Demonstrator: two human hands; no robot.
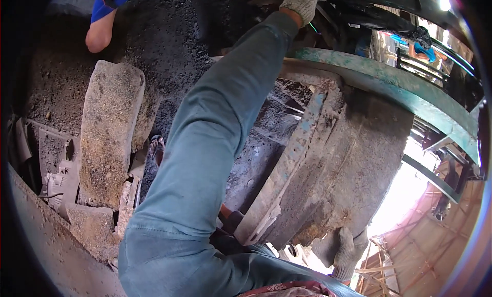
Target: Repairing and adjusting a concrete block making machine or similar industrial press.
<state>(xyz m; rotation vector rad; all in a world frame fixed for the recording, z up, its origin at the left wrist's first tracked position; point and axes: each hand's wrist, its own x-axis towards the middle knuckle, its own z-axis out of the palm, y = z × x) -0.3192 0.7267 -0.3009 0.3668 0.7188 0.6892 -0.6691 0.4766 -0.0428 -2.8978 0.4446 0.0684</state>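
My left arm, in a teal sleeve, stretches up across the view to my left hand. It wears a pale knit glove with a dark part beside it; the upper edge cuts it off and its fingers do not show clearly. My right hand, in a similar glove, is closed at the lower edge of a dusty grey slab. A dark grey flat part shows by its bent fingers, and what they hold is hard to make out. A worn angle-iron bar runs along the slab's left side.
A curved green metal beam crosses the upper right. On the left stands a long grit-covered block above a dusty metal trough. Another person's bare elbow reaches in at the upper left. A sandalled foot shows beside my sleeve.
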